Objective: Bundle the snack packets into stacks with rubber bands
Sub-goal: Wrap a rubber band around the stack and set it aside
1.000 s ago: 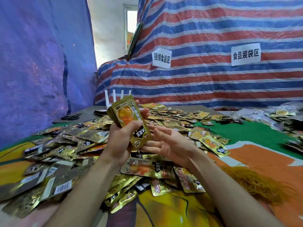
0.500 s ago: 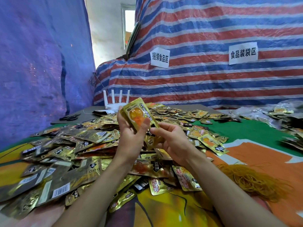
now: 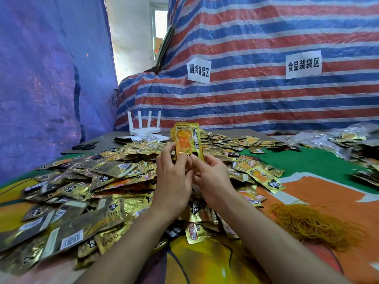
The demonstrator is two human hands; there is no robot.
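- Pinching the stack of packets upright, my left hand is gripping its lower left edge, above the loose pile.
- My right hand is pinching its lower right edge.
- Off right, rubber bands are lying well apart; I am guessing that freeing a hand for one risks the slick stack fanning out.

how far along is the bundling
Done: no banded bundle is visible. In hand: the left hand and right hand hold a small stack upright, with no band seen on it. To do: a big loose pile of packets remains, and the rubber bands lie to its right.
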